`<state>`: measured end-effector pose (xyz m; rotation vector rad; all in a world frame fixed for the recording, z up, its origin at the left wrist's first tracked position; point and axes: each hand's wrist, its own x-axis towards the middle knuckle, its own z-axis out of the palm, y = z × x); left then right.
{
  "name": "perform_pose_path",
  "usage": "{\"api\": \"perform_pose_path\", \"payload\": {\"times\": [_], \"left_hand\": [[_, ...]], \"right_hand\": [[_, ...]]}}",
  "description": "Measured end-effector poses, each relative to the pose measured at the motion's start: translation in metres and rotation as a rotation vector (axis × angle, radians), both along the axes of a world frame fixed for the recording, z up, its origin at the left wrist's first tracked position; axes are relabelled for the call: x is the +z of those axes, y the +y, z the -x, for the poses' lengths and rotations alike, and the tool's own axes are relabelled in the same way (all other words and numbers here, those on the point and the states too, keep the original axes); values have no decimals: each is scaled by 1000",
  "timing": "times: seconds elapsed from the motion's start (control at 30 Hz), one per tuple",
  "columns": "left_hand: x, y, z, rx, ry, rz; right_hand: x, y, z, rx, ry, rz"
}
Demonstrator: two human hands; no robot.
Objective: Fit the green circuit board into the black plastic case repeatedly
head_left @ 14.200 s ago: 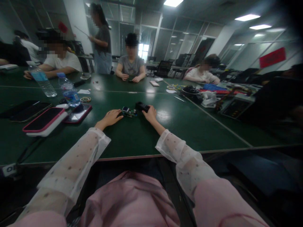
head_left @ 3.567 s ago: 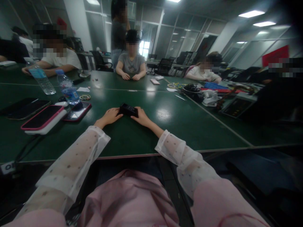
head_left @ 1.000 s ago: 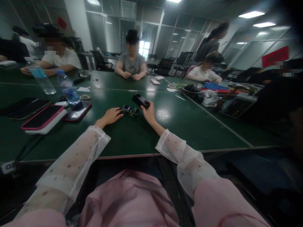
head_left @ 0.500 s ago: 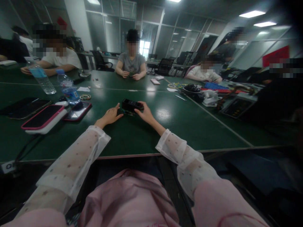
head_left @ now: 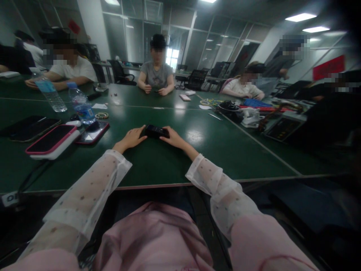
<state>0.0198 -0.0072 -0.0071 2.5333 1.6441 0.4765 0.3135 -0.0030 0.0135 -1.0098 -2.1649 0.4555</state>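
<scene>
A black, box-shaped part (head_left: pixel 155 131) with a flat top rests low on the green table (head_left: pixel 163 162) in front of me. At its left end is my left hand (head_left: pixel 132 137), fingers and thumb closed about the edge. My right hand (head_left: pixel 173 137) grips the right end, with the thumb along the near side. The part's exact kind cannot be made out. Its underside is hidden.
On my left are several phones, one pink-edged phone (head_left: pixel 52 139) on a white box, and two plastic bottles, the nearer a blue-labelled bottle (head_left: pixel 83 107). A tape roll (head_left: pixel 101 115) lies behind. Cables and a metal box (head_left: pixel 284 124) are to the right. People sit around.
The black part has come down onto the green-edged board that showed beneath it. My left fingers have closed in on its left end; my right hand has lowered slightly with it.
</scene>
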Motion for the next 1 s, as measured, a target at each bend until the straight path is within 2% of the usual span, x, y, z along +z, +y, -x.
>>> {"api": "perform_pose_path", "payload": {"times": [0.17,0.43,1.0], "left_hand": [[1,4,1,-44,75,-2],[5,1,0,-40,98,3],[1,4,1,-50,87,-7]], "right_hand": [[-8,4,1,-9,-44,-9],[-8,3,0,-15,-66,-4],[-7,0,2,-28,-80,-3]]}}
